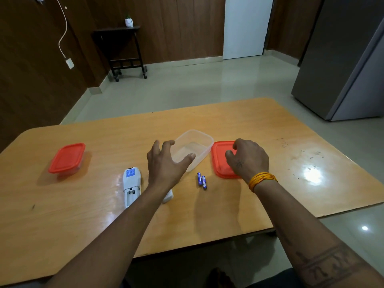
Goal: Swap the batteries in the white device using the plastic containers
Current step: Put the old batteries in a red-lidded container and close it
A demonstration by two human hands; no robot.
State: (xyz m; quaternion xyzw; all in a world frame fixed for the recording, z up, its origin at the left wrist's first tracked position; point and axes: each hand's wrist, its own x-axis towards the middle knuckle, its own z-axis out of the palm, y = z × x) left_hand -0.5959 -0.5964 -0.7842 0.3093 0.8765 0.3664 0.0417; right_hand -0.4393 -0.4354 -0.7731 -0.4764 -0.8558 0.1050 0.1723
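Observation:
The white device lies face down on the wooden table, its battery bay open and empty. Its white cover peeks out from under my left forearm. Two blue batteries lie side by side between my hands. An open clear container stands behind them. My left hand hovers at its left wall with fingers spread, holding nothing. My right hand rests on a loose red lid, fingers curled at its far edge. A second container with a red lid stands closed at the left.
The table's front edge runs close to me and its right edge ends just past my right arm. A grey refrigerator stands on the floor at the far right. A small dark side table stands by the back wall.

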